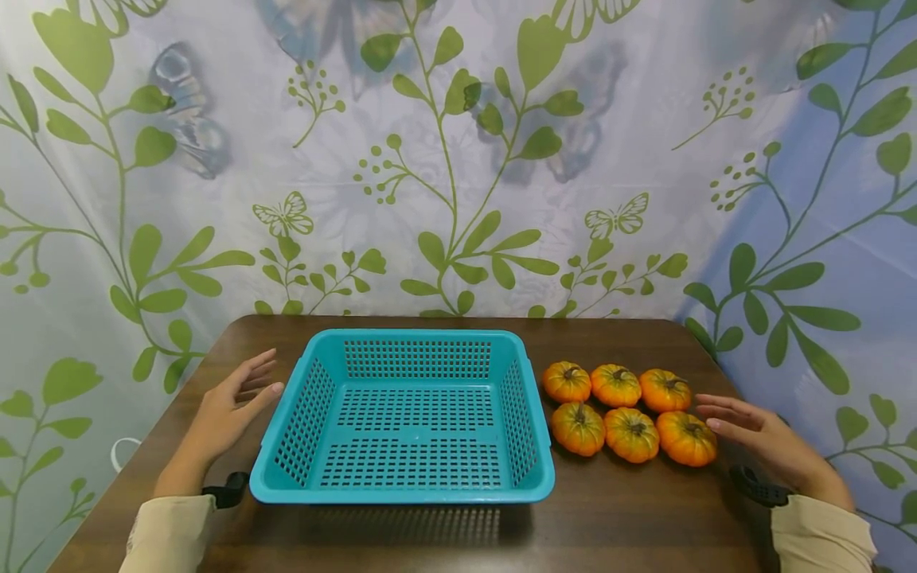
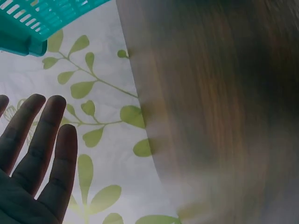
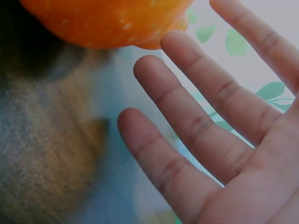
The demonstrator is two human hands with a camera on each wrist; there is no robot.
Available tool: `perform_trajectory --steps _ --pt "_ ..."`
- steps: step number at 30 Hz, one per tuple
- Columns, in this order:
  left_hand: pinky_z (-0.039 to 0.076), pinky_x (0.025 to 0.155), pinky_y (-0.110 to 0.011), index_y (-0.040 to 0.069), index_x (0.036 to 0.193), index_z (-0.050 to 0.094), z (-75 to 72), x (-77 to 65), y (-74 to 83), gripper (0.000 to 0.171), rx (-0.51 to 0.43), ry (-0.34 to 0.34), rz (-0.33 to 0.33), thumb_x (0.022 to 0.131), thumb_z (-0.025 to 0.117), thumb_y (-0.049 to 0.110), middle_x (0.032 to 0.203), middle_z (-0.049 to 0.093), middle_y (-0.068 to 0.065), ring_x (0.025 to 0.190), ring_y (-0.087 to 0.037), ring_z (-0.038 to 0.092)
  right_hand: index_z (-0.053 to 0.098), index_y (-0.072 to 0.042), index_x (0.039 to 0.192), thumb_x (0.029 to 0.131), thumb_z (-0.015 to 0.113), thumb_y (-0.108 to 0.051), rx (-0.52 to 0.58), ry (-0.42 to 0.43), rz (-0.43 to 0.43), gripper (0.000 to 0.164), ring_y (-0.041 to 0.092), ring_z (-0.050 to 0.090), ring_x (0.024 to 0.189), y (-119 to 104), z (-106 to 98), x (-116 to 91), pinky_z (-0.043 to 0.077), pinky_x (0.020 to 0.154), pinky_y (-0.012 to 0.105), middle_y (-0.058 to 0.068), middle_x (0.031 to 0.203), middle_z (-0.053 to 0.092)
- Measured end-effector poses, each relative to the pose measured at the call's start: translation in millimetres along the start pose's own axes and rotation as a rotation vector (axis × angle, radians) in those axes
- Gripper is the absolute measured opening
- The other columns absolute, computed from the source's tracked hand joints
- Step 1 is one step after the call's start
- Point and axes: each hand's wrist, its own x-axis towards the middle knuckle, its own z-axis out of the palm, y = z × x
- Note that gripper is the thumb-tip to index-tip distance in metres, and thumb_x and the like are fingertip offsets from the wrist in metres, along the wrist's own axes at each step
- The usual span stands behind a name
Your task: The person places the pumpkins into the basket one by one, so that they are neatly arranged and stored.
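A turquoise plastic basket (image 1: 415, 430) with slotted walls and floor stands on the table, with nothing inside it. To its left is my left hand (image 1: 228, 410), fingers extended toward the basket's side and holding nothing. Small orange pumpkins sit in two rows right of the basket, among them a back-row pumpkin (image 1: 665, 390) and a front-row pumpkin (image 1: 688, 438). Beside these two rightmost ones, my right hand (image 1: 762, 442) reaches in with straight, spread fingers and an empty palm. In the right wrist view, an orange pumpkin (image 3: 112, 21) shows just beyond the fingertips (image 3: 148, 67).
The dark brown wooden table (image 1: 609, 517) ends at the back against a hanging cloth (image 1: 401, 263) printed with green leaves and butterflies. More pumpkins, such as a front-left pumpkin (image 1: 578, 429), sit close to the basket's right wall. Black straps circle both wrists.
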Motion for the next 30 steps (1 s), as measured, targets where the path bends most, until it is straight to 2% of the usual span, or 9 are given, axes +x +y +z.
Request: perform_trajectory --steps 1,9,12,15,18,21,24,27,30 --pt "0.043 0.090 -0.010 0.007 0.164 0.044 0.7 0.3 0.0 0.060 -0.014 -0.005 0.000 0.109 0.064 0.024 0.151 0.058 -0.031 0.126 -0.053 0.063 0.054 -0.005 0.156 0.112 0.050 -0.002 0.010 -0.009 0.004 0.044 -0.009 0.061 0.121 1.7 -0.4 0.4 0.051 0.089 0.016 -0.022 0.135 0.068" --pt "0.044 0.091 -0.010 0.004 0.165 0.041 5.2 1.3 -2.0 0.060 -0.124 -0.057 -0.005 0.110 0.061 0.019 0.154 0.054 -0.032 0.134 -0.048 0.058 0.051 -0.003 0.158 0.110 0.052 0.001 0.014 -0.069 0.002 0.048 -0.011 0.057 0.122 11.5 -1.7 0.4 0.050 0.089 0.017 -0.027 0.138 0.064" --pt "0.043 0.094 -0.008 0.002 0.165 0.039 7.4 0.9 -3.1 0.060 -0.183 -0.062 0.016 0.110 0.061 0.014 0.155 0.052 -0.031 0.134 -0.023 0.061 0.051 -0.006 0.158 0.109 0.052 0.001 0.022 -0.100 0.010 0.050 -0.012 0.056 0.123 12.1 -2.4 0.9 0.052 0.088 0.020 -0.030 0.140 0.061" --pt "0.044 0.095 -0.009 0.000 0.164 0.038 9.4 0.5 -3.5 0.061 -0.249 -0.072 0.042 0.108 0.060 0.009 0.156 0.050 -0.032 0.127 0.003 0.056 0.049 -0.009 0.161 0.109 0.051 0.002 0.052 -0.149 0.014 0.053 -0.013 0.054 0.125 11.8 -3.0 1.3 0.055 0.088 0.025 -0.032 0.143 0.058" --pt "0.046 0.095 -0.011 -0.001 0.165 0.034 10.9 0.4 -3.1 0.063 -0.307 -0.105 0.047 0.108 0.059 0.007 0.158 0.047 -0.034 0.124 0.012 0.052 0.047 -0.013 0.163 0.109 0.051 0.003 0.081 -0.189 0.015 0.056 -0.014 0.052 0.126 11.6 -2.7 0.6 0.057 0.088 0.029 -0.033 0.145 0.056" --pt "0.049 0.098 -0.019 0.001 0.168 0.030 11.6 0.5 -1.9 0.067 -0.319 -0.146 0.027 0.108 0.060 0.007 0.162 0.043 -0.031 0.131 -0.002 0.054 0.048 -0.015 0.163 0.107 0.053 0.004 0.088 -0.211 0.016 0.059 -0.016 0.051 0.126 11.4 -1.6 0.8 0.057 0.089 0.029 -0.034 0.145 0.055" --pt "0.050 0.109 -0.048 0.004 0.170 0.027 12.6 0.9 -1.0 0.072 -0.330 -0.180 0.008 0.106 0.061 0.009 0.165 0.039 -0.031 0.142 -0.033 0.052 0.045 -0.011 0.164 0.106 0.055 0.006 0.081 -0.229 -0.005 0.061 -0.018 0.048 0.128 11.1 -0.1 1.9 0.057 0.090 0.027 -0.034 0.147 0.053" --pt "0.035 0.112 -0.078 0.005 0.170 0.024 13.7 1.2 0.0 0.076 -0.370 -0.203 0.001 0.104 0.063 0.008 0.167 0.033 -0.034 0.147 -0.059 0.037 0.044 -0.006 0.163 0.104 0.057 0.008 0.074 -0.236 -0.031 0.063 -0.018 0.046 0.129 10.3 2.3 3.8 0.055 0.091 0.024 -0.033 0.149 0.053" --pt "0.024 0.110 -0.086 0.006 0.171 0.023 14.7 1.2 0.8 0.079 -0.404 -0.214 -0.001 0.103 0.063 0.006 0.169 0.030 -0.035 0.150 -0.065 0.028 0.043 -0.003 0.163 0.102 0.059 0.010 0.045 -0.238 -0.058 0.064 -0.019 0.044 0.130 9.6 3.9 6.0 0.052 0.093 0.020 -0.033 0.150 0.052"
